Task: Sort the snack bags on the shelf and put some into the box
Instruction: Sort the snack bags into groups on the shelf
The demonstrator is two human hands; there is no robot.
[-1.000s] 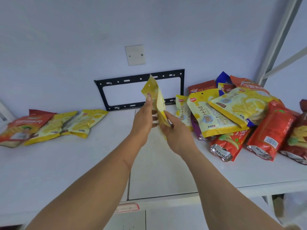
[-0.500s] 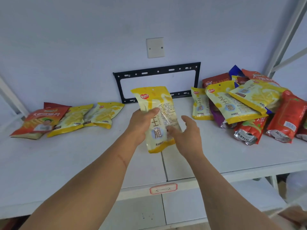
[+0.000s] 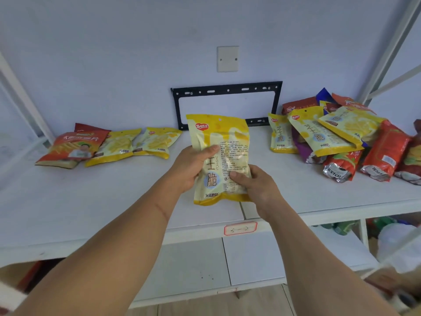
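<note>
Snack bags lie in two groups on the white laminate shelf point(image 3: 68, 201): at ten o'clock a sorted row of one red-orange crinkled bag point(image 3: 73, 145) and two yellow foil bags point(image 3: 136, 144), at two o'clock a loose heap of yellow, red and purple bags point(image 3: 346, 142). Between them, the glossy yellow printed snack pouch point(image 3: 218, 135) has turned from edge-on a second ago to face the camera, upright above the shelf. The left hand point(image 3: 189, 169) grips its left edge, thumb across the front; the right hand point(image 3: 257, 183), loose half a second ago, now clamps the lower right corner. The label reads plainly (likely a check of kind), so placing comes next. Bare shelf spreads from seven to nine o'clock; the front edge runs at six o'clock beneath the wrists.
</note>
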